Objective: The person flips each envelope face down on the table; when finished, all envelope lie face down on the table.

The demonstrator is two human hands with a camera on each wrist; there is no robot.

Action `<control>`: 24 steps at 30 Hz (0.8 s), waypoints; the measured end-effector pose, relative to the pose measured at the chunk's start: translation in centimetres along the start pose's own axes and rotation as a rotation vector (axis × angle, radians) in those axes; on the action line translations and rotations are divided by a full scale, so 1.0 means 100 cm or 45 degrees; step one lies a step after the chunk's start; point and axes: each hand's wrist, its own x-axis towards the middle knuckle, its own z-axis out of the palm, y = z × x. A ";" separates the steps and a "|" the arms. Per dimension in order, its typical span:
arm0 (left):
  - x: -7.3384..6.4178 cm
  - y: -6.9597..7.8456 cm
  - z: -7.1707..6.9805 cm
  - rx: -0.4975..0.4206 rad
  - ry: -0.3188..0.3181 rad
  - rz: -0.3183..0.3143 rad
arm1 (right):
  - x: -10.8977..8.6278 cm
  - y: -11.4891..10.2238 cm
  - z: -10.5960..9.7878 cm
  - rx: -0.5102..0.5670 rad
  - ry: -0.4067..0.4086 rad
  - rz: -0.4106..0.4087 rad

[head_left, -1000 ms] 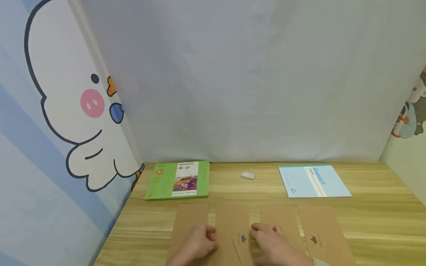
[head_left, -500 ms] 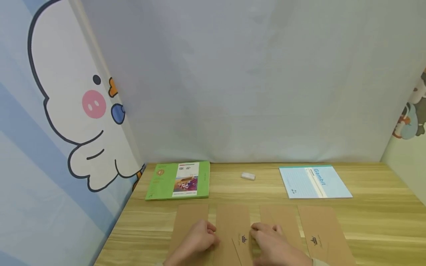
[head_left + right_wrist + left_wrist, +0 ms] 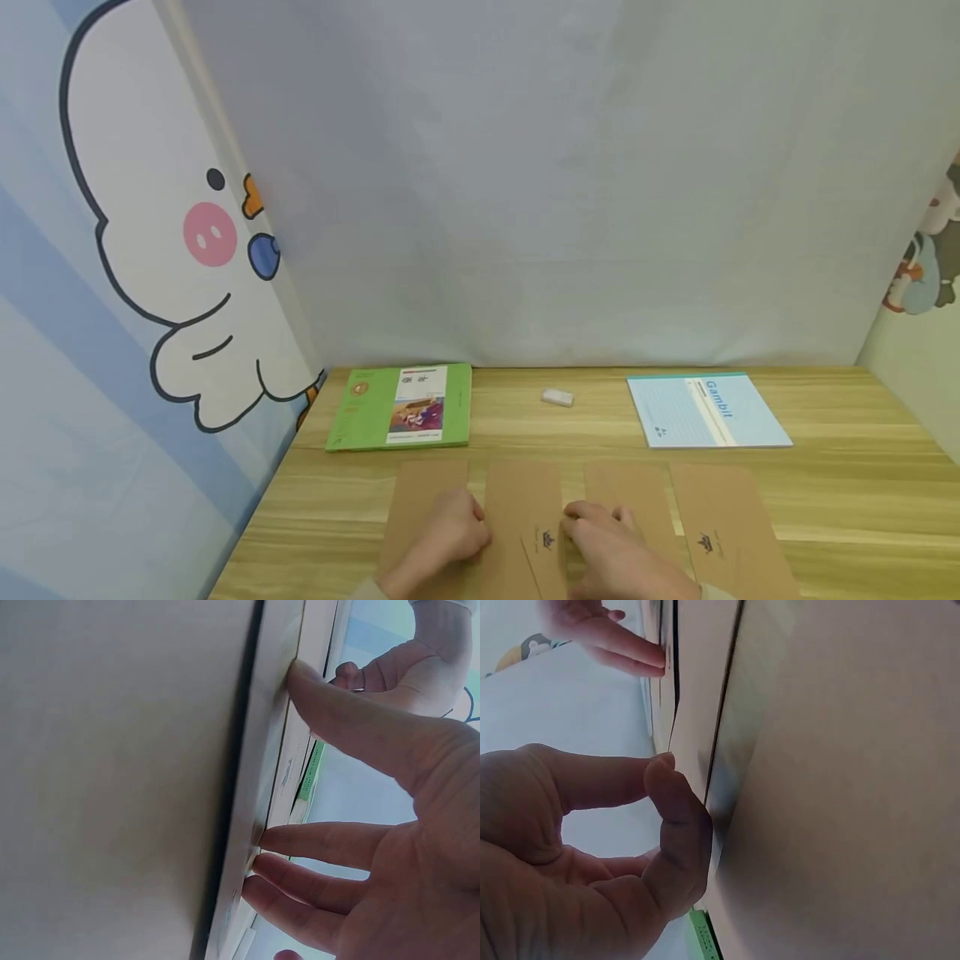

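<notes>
One brown card (image 3: 517, 492), 2nd from L on table (image 3: 855, 483), long axis 12–6: L hand (image 3: 452, 529) at its 9 o'clock edge, tips pinched, can't tell on what; R hand (image 3: 615, 546), equally nr, touches 3, fingers loose.

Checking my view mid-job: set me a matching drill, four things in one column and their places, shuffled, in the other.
1. Book
2. Block
3. Notepad
4. Right hand

A. Back right
B. At the right edge of the second brown sheet from the left
C. Back left
D. At the back, between two other things

Pairs: 1-C, 2-D, 3-A, 4-B
</notes>
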 end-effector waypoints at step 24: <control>0.012 0.002 0.004 0.062 0.061 -0.075 | 0.003 -0.002 0.000 -0.028 -0.026 -0.006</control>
